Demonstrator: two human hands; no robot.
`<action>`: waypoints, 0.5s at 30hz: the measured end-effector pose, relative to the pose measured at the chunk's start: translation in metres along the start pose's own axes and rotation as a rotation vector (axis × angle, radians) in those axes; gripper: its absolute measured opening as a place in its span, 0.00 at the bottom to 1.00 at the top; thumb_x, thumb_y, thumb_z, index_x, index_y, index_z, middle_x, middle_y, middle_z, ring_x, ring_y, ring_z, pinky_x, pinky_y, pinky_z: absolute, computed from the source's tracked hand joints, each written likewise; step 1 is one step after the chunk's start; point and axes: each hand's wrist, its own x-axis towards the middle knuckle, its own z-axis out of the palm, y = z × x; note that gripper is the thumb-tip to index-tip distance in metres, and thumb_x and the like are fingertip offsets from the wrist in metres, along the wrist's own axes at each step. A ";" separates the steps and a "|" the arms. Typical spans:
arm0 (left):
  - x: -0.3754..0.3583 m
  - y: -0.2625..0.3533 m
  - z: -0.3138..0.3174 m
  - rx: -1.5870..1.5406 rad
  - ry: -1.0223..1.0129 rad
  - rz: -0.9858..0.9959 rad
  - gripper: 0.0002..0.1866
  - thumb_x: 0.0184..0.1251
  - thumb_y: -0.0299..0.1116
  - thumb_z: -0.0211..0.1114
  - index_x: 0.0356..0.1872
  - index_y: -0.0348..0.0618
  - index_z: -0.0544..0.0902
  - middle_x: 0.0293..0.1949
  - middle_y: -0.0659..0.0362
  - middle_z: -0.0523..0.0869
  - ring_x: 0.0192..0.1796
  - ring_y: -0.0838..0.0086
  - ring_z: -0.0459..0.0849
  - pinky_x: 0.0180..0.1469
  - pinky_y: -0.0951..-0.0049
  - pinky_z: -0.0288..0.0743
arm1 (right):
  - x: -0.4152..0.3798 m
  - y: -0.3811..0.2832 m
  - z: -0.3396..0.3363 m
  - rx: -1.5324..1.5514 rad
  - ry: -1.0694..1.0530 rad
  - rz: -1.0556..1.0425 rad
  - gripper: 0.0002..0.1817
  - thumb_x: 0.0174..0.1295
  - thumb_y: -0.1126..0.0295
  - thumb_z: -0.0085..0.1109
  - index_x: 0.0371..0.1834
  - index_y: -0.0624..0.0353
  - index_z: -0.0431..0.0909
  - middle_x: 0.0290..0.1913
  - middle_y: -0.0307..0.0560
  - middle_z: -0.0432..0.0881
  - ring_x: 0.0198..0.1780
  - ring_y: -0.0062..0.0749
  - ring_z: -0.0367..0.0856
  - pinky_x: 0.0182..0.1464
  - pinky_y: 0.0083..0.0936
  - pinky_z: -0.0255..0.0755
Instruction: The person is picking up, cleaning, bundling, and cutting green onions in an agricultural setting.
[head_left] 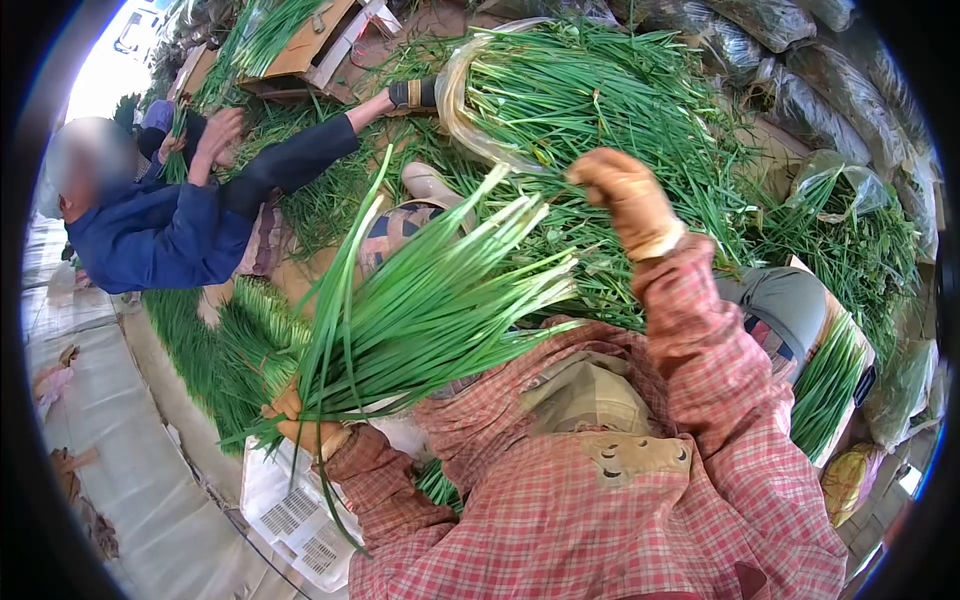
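left hand [300,425] grips chives [430,300] at base | right hand [625,195] clenched, far pile [590,90] | light, floppy, bruisable

Two gloved hands [628,195], one held bunch [430,300], one co-worker [160,235].

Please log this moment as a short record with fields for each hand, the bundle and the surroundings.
left hand: gloved left hand grips the base of a green leaf bundle
right hand: gloved right hand raised over the loose greens, holding nothing visible
bundle: leaves fan up and to the right
below: white crate
nearby: a co-worker in blue, sitting among the greens
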 end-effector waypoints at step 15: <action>-0.014 -0.007 -0.014 0.645 -0.141 0.065 0.26 0.70 0.46 0.37 0.45 0.30 0.74 0.36 0.52 0.76 0.41 0.64 0.74 0.60 0.59 0.61 | -0.002 -0.003 0.072 -1.379 0.144 -0.512 0.16 0.50 0.52 0.61 0.22 0.55 0.80 0.26 0.42 0.77 0.37 0.39 0.73 0.41 0.37 0.61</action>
